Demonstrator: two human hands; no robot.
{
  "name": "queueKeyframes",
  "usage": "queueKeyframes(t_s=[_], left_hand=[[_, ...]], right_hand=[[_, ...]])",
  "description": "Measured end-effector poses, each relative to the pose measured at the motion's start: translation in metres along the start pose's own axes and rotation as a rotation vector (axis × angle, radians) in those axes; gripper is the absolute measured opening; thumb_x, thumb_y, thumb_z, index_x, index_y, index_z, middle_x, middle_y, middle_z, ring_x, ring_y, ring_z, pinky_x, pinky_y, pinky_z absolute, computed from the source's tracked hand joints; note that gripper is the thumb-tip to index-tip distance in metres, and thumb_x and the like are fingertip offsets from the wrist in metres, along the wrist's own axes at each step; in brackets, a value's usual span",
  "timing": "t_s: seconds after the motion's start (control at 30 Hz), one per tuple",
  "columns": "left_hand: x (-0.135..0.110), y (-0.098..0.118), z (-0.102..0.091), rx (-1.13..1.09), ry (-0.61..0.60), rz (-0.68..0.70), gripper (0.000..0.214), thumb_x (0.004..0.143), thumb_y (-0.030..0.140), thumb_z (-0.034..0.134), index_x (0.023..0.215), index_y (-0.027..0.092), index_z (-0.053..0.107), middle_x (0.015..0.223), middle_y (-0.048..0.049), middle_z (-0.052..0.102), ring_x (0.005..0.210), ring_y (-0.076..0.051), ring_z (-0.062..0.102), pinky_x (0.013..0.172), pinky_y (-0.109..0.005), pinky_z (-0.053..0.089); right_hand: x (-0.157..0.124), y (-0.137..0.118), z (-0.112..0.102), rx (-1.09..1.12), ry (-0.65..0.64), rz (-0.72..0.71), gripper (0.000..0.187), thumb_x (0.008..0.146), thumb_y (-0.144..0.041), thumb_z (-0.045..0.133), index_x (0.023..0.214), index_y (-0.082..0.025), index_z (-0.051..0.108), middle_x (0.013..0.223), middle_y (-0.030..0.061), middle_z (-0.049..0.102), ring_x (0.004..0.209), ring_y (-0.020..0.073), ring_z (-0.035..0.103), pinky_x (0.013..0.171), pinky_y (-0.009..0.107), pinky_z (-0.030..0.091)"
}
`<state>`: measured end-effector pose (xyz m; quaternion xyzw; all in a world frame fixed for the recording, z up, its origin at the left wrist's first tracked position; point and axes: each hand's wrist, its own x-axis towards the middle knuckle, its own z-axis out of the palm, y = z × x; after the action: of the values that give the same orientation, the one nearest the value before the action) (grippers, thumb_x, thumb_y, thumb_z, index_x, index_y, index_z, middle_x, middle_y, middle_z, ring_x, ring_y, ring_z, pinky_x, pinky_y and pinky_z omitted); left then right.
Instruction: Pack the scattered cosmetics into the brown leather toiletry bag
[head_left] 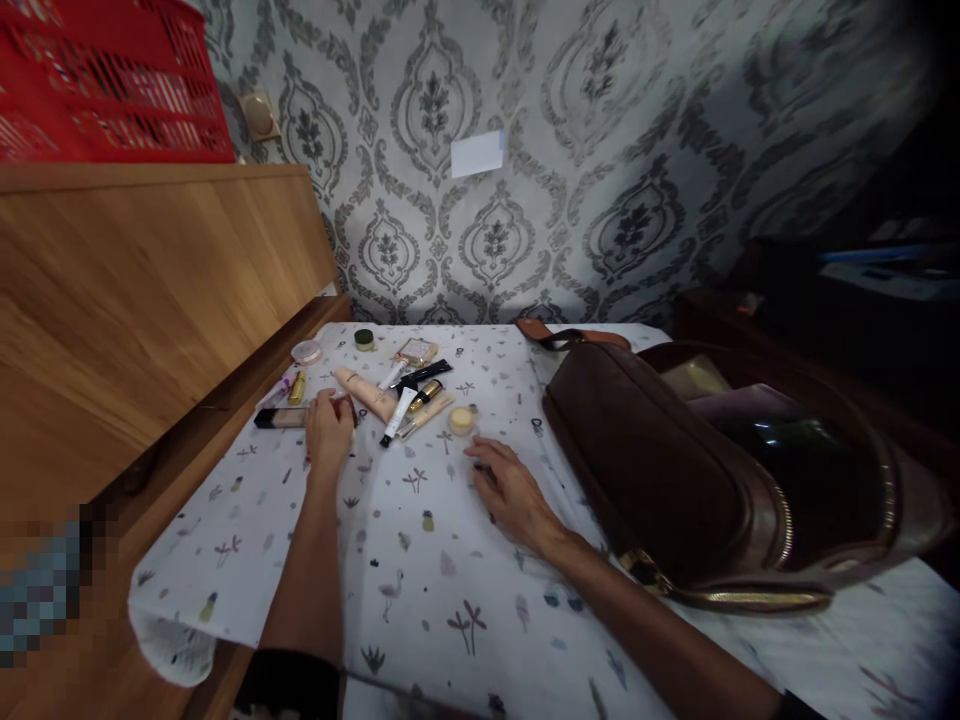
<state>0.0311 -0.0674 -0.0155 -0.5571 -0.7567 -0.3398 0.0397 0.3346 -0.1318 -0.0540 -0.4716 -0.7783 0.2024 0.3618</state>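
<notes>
One cloth (300, 560) bears three round containers (460, 420) and one bag (637, 450).

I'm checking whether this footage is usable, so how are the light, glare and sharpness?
Head view: dim, blackening along the right edge; head view: glints on the gold zipper of the brown bag; head view: wallpaper softens toward upper right, and any lettering on the beige tube is unreadable; head view: pixelated block at lower left.
</notes>
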Motion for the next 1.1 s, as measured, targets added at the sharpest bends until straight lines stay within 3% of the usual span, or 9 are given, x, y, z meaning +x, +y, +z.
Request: queueKeyframes(t_s=[0.13, 0.33, 0.5, 0.6, 0.7, 0.8, 0.93, 1.1], left_hand=[[0.004, -0.003, 0.005, -0.026, 0.019, -0.05, 0.046, 0.097, 0.023, 0.039, 0.14, 0.008, 0.047, 0.138, -0.0253, 0.055, 0.137, -0.034, 0.048, 0.113, -0.054, 0.04], [-0.004, 0.003, 0.012, -0.019, -0.094, -0.066, 0.052, 0.098, 0.029, 0.042, 0.148, 0.013, 0.042, 0.153, -0.025, 0.044, 0.143, -0.038, 0.043, 0.113, -0.059, 0.038], [-0.001, 0.009, -0.001, -0.016, -0.153, -0.058, 0.069, 0.087, 0.024, 0.06, 0.151, 0.02, 0.035, 0.143, -0.0162, 0.052, 0.137, -0.029, 0.051, 0.114, -0.043, 0.041], [-0.001, 0.015, -0.008, 0.084, -0.22, -0.096, 0.08, 0.08, 0.027, 0.068, 0.151, 0.02, 0.031, 0.141, -0.0162, 0.049, 0.134, -0.029, 0.052, 0.109, -0.041, 0.044], [-0.004, 0.02, -0.012, 0.176, -0.295, -0.112, 0.067, 0.079, 0.025, 0.067, 0.141, 0.017, 0.042, 0.135, -0.0176, 0.054, 0.129, -0.032, 0.056, 0.101, -0.04, 0.048], [-0.008, 0.022, -0.015, 0.179, -0.332, -0.067, 0.05, 0.079, 0.018, 0.063, 0.128, 0.019, 0.051, 0.121, -0.0129, 0.065, 0.116, -0.029, 0.063, 0.094, -0.038, 0.05], [-0.015, 0.024, -0.019, 0.187, -0.3, 0.007, 0.052, 0.081, 0.011, 0.056, 0.132, 0.02, 0.051, 0.127, -0.0145, 0.065, 0.122, -0.032, 0.059, 0.097, -0.043, 0.047], [-0.011, 0.02, -0.018, 0.119, -0.266, 0.081, 0.038, 0.092, 0.032, 0.053, 0.129, 0.022, 0.057, 0.122, -0.0114, 0.069, 0.117, -0.029, 0.063, 0.097, -0.041, 0.048]], right_hand=[[0.001, 0.002, 0.001, 0.01, 0.018, 0.0, 0.034, 0.092, -0.024, 0.049, 0.118, -0.016, 0.069, 0.137, 0.0167, 0.061, 0.128, 0.029, 0.058, 0.109, 0.05, 0.048], [0.0, 0.004, 0.002, 0.019, 0.029, -0.006, 0.033, 0.092, -0.023, 0.05, 0.116, -0.017, 0.071, 0.135, 0.0159, 0.063, 0.127, 0.0285, 0.059, 0.108, 0.049, 0.049], [0.001, 0.004, 0.001, 0.015, 0.022, -0.011, 0.032, 0.091, -0.023, 0.051, 0.116, -0.017, 0.071, 0.135, 0.0157, 0.063, 0.127, 0.0285, 0.058, 0.107, 0.048, 0.049], [0.001, 0.005, 0.002, 0.016, 0.013, -0.023, 0.032, 0.092, -0.023, 0.051, 0.116, -0.016, 0.071, 0.135, 0.0164, 0.062, 0.127, 0.0287, 0.058, 0.107, 0.048, 0.049], [0.0, 0.006, 0.003, 0.016, 0.018, -0.029, 0.031, 0.091, -0.022, 0.051, 0.114, -0.016, 0.071, 0.135, 0.0164, 0.062, 0.128, 0.0287, 0.057, 0.108, 0.048, 0.048], [0.001, 0.005, 0.004, 0.019, 0.018, -0.019, 0.031, 0.09, -0.02, 0.052, 0.113, -0.017, 0.071, 0.136, 0.0164, 0.061, 0.128, 0.0283, 0.057, 0.108, 0.047, 0.048], [0.002, 0.002, 0.004, 0.028, 0.017, -0.003, 0.03, 0.089, -0.018, 0.053, 0.111, -0.016, 0.072, 0.135, 0.0165, 0.061, 0.129, 0.0282, 0.057, 0.109, 0.047, 0.047], [0.003, 0.001, 0.003, 0.031, 0.014, -0.001, 0.029, 0.088, -0.016, 0.053, 0.11, -0.016, 0.073, 0.134, 0.016, 0.062, 0.129, 0.0279, 0.055, 0.108, 0.046, 0.047]])
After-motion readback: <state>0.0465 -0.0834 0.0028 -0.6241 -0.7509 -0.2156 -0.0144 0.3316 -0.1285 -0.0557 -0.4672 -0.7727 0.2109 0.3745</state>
